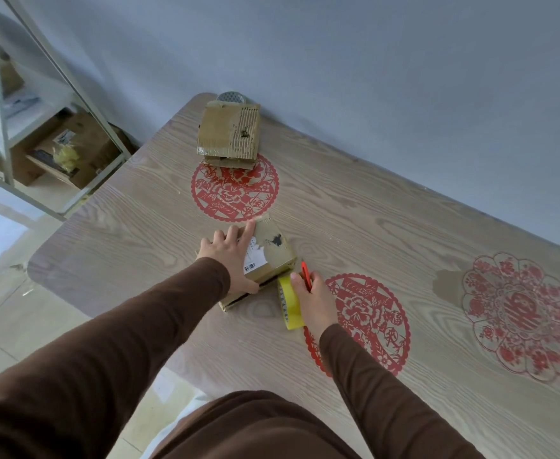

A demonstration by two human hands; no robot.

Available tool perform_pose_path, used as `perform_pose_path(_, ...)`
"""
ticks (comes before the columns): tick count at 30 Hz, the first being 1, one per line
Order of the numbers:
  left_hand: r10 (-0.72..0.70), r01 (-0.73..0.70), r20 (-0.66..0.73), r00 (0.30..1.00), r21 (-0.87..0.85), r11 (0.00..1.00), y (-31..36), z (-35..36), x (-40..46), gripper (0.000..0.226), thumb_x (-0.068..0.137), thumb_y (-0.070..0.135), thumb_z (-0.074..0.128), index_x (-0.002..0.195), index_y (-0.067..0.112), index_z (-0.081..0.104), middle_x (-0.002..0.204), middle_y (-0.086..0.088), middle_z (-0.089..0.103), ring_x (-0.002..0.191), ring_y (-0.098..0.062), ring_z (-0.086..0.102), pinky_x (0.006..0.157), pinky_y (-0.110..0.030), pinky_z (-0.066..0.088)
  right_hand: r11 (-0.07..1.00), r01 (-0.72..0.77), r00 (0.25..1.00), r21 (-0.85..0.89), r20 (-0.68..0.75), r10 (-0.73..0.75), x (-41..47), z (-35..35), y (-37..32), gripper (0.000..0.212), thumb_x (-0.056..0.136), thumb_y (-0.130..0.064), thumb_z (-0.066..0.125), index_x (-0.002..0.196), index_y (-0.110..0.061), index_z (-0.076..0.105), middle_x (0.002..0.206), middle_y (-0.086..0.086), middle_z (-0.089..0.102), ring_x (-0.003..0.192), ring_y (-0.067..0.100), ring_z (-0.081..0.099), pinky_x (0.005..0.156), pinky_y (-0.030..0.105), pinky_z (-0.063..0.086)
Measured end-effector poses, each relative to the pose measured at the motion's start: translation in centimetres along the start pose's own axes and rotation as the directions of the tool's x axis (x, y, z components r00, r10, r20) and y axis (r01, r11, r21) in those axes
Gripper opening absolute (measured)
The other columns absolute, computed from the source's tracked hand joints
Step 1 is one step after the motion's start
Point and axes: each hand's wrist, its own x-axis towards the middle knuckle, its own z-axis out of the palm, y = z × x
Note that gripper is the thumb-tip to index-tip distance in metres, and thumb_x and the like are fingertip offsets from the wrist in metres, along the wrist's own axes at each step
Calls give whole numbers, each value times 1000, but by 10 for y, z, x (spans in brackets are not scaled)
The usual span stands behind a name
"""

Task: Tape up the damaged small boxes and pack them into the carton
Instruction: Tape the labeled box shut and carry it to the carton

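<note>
Left hand (pixel 230 256) flat on the small box (pixel 265 256); right hand (pixel 311 294) grips the tape roll (pixel 288 303) beside it.

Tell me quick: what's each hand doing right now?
Left hand: open, fingers spread, pressing flat on the near small box.
Right hand: closed around the yellow tape roll, with a red cutter held alongside.

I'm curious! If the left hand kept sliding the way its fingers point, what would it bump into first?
Probably nothing solid soon: the left hand lies flat on the near box, fingers pointing at the flat red paper-cut. The far box seems slightly off that line.
</note>
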Motion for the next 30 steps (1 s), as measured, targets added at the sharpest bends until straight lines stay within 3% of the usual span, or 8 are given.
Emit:
perform_pose_path(6,81,48,277,958,-429,902,-32,-25,16,143,44,80,64,159,33,-6,156,-7,25,136,-32,36,111,-48,38,960,172,984,219,2,-177,-8,-28,-44,32,97,-58,54,104,-28,61,86,-3,65,74,16,60,72,34,52)
perform_pose_path(9,217,115,394,893,-667,736,-36,-28,17,142,39,73,67,161,30,8,165,-8,18,146,-29,28,119,-42,25,935,198,970,295,79,-230,-6,-42,-69,41,96,-60,53,106,-22,65,94,10,68,73,20,61,70,40,49)
perform_pose_path(13,192,298,391,900,-874,383,-37,-21,16,96,56,49,85,144,29,51,138,-1,58,105,-20,66,92,-30,53,925,200,971,324,59,-230,8,-39,-89,29,88,-56,64,104,-32,69,103,2,72,94,24,69,90,52,56)
perform_pose_path(18,62,-135,-140,988,-606,784,-39,-18,12,75,89,31,71,154,35,35,157,-4,37,142,-27,37,118,-46,31,920,324,944,223,-146,-297,17,-22,-101,45,80,-72,64,96,-31,56,80,5,62,76,26,65,73,51,56)
perform_pose_path(22,98,-259,-319,943,-514,818,-18,-13,0,67,91,4,48,154,25,39,160,3,36,145,-23,36,120,-38,30,905,359,929,229,-180,-323,13,-17,-97,48,77,-69,71,90,-24,60,68,-8,55,63,12,54,66,46,51)
perform_pose_path(25,102,-272,-363,926,-457,847,-16,-10,-5,73,87,43,40,157,22,31,164,4,22,153,-15,20,124,-42,19,905,366,930,216,-120,-347,12,-20,-88,58,78,-72,67,78,-15,60,63,-4,50,59,14,46,60,43,43)
perform_pose_path(28,158,-230,-251,955,-293,928,-16,-7,-4,117,71,89,43,161,24,8,159,17,1,152,-8,2,126,-36,5,903,348,932,253,7,-361,14,-20,-78,51,79,-69,70,86,-19,67,76,13,62,73,35,56,71,55,49)
perform_pose_path(30,160,-213,-228,960,-235,948,-16,-4,-1,126,65,92,52,161,25,4,163,15,1,153,-11,2,123,-35,5,905,318,932,283,85,-353,11,-18,-77,48,80,-66,72,94,-20,69,87,18,65,83,40,60,80,60,50)
